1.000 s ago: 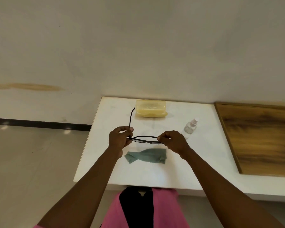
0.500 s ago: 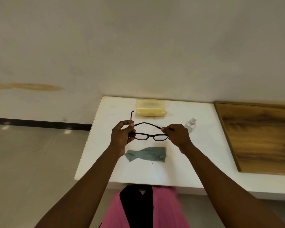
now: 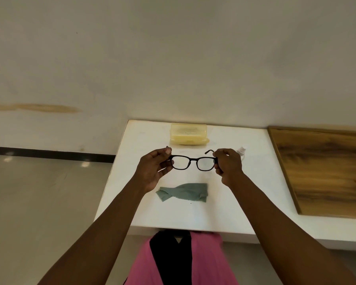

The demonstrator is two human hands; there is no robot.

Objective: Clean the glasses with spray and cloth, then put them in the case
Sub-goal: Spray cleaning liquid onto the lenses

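- Black rectangular-framed plastic glasses [image 3: 194, 162] held above white table [image 3: 255, 182], long axis left–right, lenses facing camera.
- Left hand [image 3: 152, 171] and right hand [image 3: 228, 166] pinching frame ends.
- Translucent yellow plastic case [image 3: 189, 134] closed; contents indiscernible.

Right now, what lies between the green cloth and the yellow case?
In the head view, the glasses, held up by the left hand and right hand, cross between cloth and case.
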